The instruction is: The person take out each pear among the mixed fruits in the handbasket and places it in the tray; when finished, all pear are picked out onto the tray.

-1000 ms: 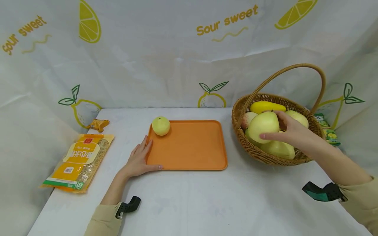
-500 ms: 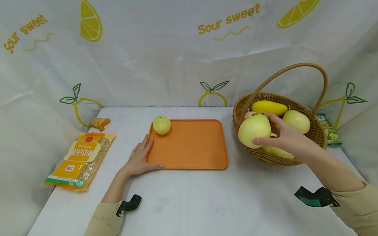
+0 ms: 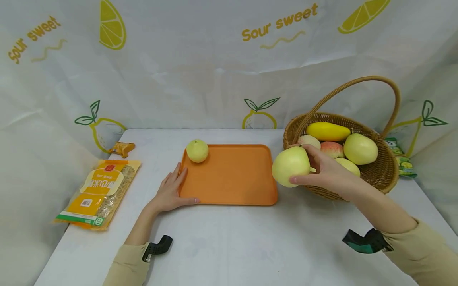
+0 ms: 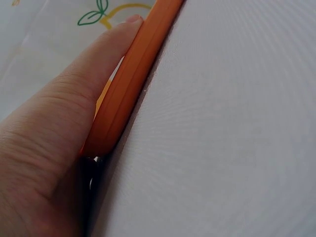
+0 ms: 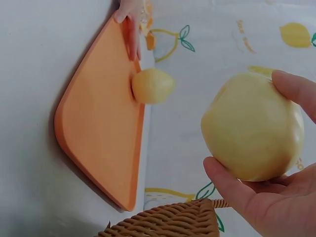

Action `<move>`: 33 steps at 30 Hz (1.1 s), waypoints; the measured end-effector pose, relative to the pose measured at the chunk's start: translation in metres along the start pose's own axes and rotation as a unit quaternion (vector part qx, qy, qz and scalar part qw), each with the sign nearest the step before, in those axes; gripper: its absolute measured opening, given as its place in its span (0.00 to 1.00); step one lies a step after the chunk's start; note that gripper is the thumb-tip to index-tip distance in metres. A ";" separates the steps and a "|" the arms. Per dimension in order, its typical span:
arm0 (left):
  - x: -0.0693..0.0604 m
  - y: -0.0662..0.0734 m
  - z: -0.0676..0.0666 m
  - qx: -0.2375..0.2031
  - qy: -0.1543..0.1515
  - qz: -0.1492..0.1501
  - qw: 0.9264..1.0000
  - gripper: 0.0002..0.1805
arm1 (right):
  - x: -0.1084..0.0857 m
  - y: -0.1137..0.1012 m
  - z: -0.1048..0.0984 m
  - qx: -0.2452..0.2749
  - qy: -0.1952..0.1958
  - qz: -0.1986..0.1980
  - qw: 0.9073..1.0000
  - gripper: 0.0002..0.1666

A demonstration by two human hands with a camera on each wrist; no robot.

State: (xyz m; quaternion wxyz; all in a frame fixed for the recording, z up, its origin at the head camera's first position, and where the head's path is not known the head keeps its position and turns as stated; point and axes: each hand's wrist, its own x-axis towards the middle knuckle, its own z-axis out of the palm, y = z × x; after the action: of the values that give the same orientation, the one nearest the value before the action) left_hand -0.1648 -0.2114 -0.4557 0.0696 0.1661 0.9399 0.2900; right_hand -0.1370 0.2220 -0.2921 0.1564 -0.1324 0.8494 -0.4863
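My right hand [image 3: 323, 171] grips a round pale-yellow fruit [image 3: 290, 165], now nearer the rectangular orange tray [image 3: 229, 174] my spread left hand [image 3: 168, 193] touches.

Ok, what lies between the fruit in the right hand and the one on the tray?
In the head view, only bare orange tray shows between the held fruit and the corner fruit.

Tray [image 3: 232, 174] centre, packet [image 3: 96, 194] left, basket [image 3: 381, 171] right; 1 fruit [image 3: 197, 151] at tray's far left corner.

The head view looks forward and down over the table [image 3: 232, 242]; left wrist's sits close against the tray [image 4: 129, 79]; right wrist's, turned sideways, faces far left, sharing that tray.
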 end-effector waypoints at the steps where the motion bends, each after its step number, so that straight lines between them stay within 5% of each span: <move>1: 0.000 0.000 0.000 0.000 0.000 -0.001 1.000 0.64 | 0.001 0.000 0.002 0.002 -0.001 -0.001 1.000 0.45; 33: 0.000 0.000 -0.001 0.000 0.000 -0.002 1.000 0.65 | 0.070 0.038 0.073 0.054 -0.025 0.024 0.998 0.53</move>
State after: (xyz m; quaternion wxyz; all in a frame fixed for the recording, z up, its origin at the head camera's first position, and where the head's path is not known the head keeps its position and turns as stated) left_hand -0.1649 -0.2118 -0.4552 0.0704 0.1646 0.9401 0.2900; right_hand -0.1752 0.1567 -0.3693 0.1959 -0.1150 0.8207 -0.5243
